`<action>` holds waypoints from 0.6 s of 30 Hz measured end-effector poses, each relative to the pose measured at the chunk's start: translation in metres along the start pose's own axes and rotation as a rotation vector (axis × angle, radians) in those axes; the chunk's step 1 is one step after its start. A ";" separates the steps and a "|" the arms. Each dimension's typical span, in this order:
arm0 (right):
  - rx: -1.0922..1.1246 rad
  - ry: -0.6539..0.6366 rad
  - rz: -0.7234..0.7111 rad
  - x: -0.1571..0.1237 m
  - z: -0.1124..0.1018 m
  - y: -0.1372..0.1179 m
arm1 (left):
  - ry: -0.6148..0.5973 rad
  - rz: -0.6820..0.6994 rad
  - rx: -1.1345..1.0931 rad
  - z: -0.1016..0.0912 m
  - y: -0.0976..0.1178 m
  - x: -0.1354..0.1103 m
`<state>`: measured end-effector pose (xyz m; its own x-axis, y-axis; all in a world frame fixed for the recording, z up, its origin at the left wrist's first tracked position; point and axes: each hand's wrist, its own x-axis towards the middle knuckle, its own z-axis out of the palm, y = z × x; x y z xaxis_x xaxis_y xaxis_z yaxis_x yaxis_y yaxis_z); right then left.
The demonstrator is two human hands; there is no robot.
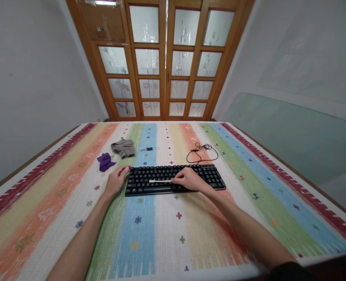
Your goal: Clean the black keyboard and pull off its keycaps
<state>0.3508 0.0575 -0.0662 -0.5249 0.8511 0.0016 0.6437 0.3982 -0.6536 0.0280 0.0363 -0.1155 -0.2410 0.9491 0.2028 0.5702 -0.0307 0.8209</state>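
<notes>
Both hands are at the black keyboard (161, 173): the left hand (118, 180) has its fingers gathered at the far left corner, the right hand (187, 179) pinches a slim pale stick (159, 181) over the middle keys. Work there looks partway; how much remains cannot be told. Beyond the keyboard lie its looped cable (194, 150) rightward, a grey cloth (123, 148) and smaller purple cloth (105, 162) leftward, and a little dark item (149, 148). None blocks the keys.

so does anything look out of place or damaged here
Mostly tidy, but the upper-left door panel is covered in brown while the others show pale panes, and the black cable lies loosely tangled beyond the keyboard.
</notes>
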 end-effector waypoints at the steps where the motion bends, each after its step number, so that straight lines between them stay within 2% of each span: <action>1: -0.004 0.003 0.007 -0.003 -0.004 0.004 | 0.002 -0.001 0.001 0.000 0.000 0.000; 9: -0.012 0.018 0.110 -0.028 -0.035 0.036 | 0.008 -0.007 0.001 0.000 0.001 -0.001; 18: 0.025 0.071 0.232 -0.051 -0.058 0.061 | 0.006 -0.016 -0.003 0.001 0.000 0.000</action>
<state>0.4491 0.0588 -0.0627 -0.3234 0.9412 -0.0979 0.7277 0.1813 -0.6616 0.0287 0.0369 -0.1163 -0.2545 0.9477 0.1924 0.5636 -0.0164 0.8259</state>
